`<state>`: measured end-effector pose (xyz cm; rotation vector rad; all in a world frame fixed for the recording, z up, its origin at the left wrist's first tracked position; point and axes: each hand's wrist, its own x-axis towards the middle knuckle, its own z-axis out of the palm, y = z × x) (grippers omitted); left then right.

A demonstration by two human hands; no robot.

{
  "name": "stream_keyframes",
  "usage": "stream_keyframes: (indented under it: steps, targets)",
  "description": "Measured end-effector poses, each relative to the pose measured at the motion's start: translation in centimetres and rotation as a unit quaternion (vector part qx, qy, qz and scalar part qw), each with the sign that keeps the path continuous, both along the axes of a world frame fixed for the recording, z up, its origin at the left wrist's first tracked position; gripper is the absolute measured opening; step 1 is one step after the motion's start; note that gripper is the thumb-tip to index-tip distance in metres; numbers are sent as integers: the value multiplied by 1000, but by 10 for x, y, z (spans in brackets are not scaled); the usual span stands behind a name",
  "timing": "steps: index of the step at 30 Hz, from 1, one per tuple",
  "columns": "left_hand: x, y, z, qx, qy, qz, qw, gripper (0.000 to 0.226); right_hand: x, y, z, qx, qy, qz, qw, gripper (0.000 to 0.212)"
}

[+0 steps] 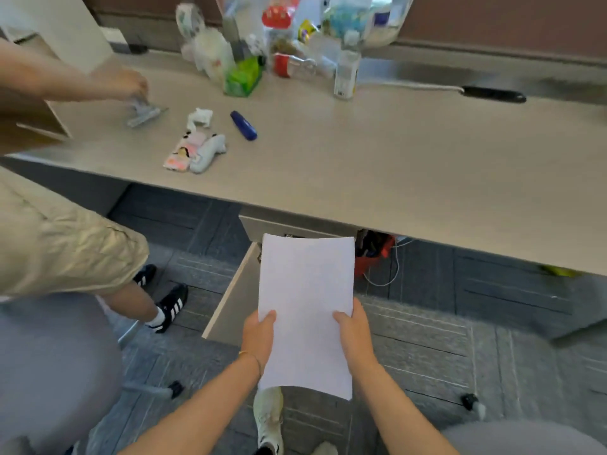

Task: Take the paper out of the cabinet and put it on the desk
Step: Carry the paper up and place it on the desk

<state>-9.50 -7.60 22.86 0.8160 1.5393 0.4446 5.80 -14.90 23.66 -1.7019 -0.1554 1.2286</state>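
A white stack of paper (305, 300) hangs in the air in front of the desk, held by its two long edges. My left hand (259, 336) grips its left edge and my right hand (356, 333) grips its right edge, thumbs on top. Behind and under the paper, the small grey cabinet (262, 226) sits beneath the beige desk (394, 165), its door (233, 300) swung open toward me. The paper hides the cabinet's inside.
Another person stands at the left, their hand (131, 83) on a grey tool at the desk's left end. The desk holds a blue pen-like object (243, 125), crumpled tissue (199, 118), a phone case (184, 152), bottles and bags (279, 37) at the back. Grey chairs (56, 362) flank me.
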Motion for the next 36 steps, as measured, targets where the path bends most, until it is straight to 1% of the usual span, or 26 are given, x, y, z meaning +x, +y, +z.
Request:
stream_keyframes:
  steps: [4,7,11,15,19,22,23,25,27,28,30,33,36]
  targets:
    - [19,20,66,24,-16,-38,999,21,22,13,69,34,-31,8,999,37]
    - [42,43,107,57,-32,-64,996,25,47,34,109,56,-55,3,997,41]
    - [83,84,145,132,-42,-81,987,35,83,73,144,86,-89,-13,992,54]
    - [131,130,170,183,-49,-85,978,42,121,117,168,94,-123,-37,987,52]
    - [171,176,183,219,-50,-115,968,38,157,155,185,98,-154,-54,982,48]
    - [197,208,188,237,-53,-141,960,39,183,181,193,93,-175,-83,977,46]
    - [205,217,186,236,-49,-143,960,41,192,189,196,86,-182,-100,975,44]
    - [221,238,174,238,-28,-148,959,51,208,203,197,71,-192,-132,970,40]
    - [234,258,157,238,-13,-154,959,60,225,217,191,54,-203,-141,967,39]
    - [241,268,147,237,-14,-157,959,58,234,225,187,44,-209,-140,967,40]
    - [253,277,157,228,-13,-162,960,50,252,241,178,24,-220,-131,966,40]
    - [273,294,154,208,-12,-157,965,41,279,265,166,-8,-231,-101,968,37]
    - [293,315,142,187,20,-151,970,37,307,288,145,-40,-231,-67,970,32]
